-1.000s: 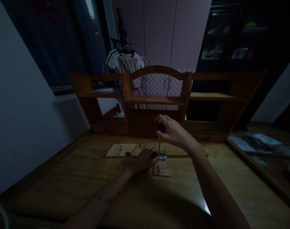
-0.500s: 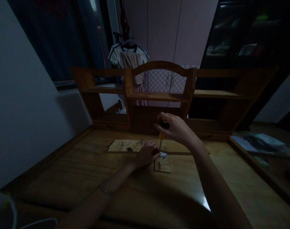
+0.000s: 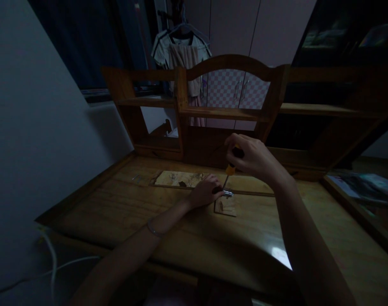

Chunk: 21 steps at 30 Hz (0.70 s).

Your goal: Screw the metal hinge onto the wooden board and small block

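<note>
Two hands are seen above the desk [image 3: 123, 212]: a left hand [image 3: 205, 193] and a right hand [image 3: 254, 157]. One screwdriver [image 3: 231, 168], one metal hinge [image 3: 227, 194] and one small wooden panel [image 3: 225, 207] are counted. One bracelet [image 3: 153, 230] is worn. Two garments [image 3: 182, 53] are hung behind the desk.

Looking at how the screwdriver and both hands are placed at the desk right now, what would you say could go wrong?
1. The left hand rests right beside the screwdriver tip at the metal fitting; a slip might jab the fingers.
2. The right hand grips only the handle top, so the upright shaft may wobble off the screw.
3. The scene is very dim, so the tip's seating is hard to judge, and it could scratch the desk.
</note>
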### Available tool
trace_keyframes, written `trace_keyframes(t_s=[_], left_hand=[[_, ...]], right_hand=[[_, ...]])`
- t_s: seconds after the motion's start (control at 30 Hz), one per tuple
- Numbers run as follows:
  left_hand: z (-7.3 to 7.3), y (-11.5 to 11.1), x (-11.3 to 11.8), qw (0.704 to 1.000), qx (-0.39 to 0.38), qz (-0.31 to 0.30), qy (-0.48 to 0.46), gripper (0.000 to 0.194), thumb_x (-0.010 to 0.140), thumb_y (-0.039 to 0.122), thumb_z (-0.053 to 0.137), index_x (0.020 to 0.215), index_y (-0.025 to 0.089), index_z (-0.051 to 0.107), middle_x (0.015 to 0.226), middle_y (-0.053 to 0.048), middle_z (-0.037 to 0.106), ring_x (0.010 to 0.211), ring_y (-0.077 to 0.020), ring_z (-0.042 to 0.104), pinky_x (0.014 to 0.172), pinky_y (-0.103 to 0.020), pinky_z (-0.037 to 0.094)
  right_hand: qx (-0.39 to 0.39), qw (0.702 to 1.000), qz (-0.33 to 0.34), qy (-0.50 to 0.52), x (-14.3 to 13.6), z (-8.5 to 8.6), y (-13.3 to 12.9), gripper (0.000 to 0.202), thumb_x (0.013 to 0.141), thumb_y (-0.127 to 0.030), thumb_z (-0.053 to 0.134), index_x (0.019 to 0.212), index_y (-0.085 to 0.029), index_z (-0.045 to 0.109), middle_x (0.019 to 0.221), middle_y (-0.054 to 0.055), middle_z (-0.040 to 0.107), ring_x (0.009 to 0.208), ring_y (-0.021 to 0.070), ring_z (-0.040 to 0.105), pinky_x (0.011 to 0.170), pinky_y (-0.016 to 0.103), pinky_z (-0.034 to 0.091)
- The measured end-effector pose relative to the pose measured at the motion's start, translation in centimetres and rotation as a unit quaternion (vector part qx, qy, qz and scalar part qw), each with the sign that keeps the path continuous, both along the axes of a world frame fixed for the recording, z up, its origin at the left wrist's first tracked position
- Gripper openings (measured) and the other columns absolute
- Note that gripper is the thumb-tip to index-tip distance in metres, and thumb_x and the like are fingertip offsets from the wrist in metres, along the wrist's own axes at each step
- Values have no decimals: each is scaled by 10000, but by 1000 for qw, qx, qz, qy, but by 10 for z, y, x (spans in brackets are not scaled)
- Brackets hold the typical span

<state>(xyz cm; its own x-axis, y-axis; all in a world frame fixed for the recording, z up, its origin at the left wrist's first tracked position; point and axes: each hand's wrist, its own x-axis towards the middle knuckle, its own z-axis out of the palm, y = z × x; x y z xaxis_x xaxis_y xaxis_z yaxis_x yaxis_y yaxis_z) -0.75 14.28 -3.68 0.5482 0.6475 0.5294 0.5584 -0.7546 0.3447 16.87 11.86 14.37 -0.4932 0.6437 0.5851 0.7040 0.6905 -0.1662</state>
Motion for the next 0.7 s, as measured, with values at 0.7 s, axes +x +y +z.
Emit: trace_keyframes(t_s=[0.7], left_hand=[[4,-3,-1,1000,2,8,16,280,863,412,632,799,140,616,881,-50,571,928,-184,475,821,-307,385]], right_hand=[[-6,1000,6,-14,-4,-2,-5,255,834,-263,531,1086,-226,526,1041,28,564,841,164,556,761,287,391]])
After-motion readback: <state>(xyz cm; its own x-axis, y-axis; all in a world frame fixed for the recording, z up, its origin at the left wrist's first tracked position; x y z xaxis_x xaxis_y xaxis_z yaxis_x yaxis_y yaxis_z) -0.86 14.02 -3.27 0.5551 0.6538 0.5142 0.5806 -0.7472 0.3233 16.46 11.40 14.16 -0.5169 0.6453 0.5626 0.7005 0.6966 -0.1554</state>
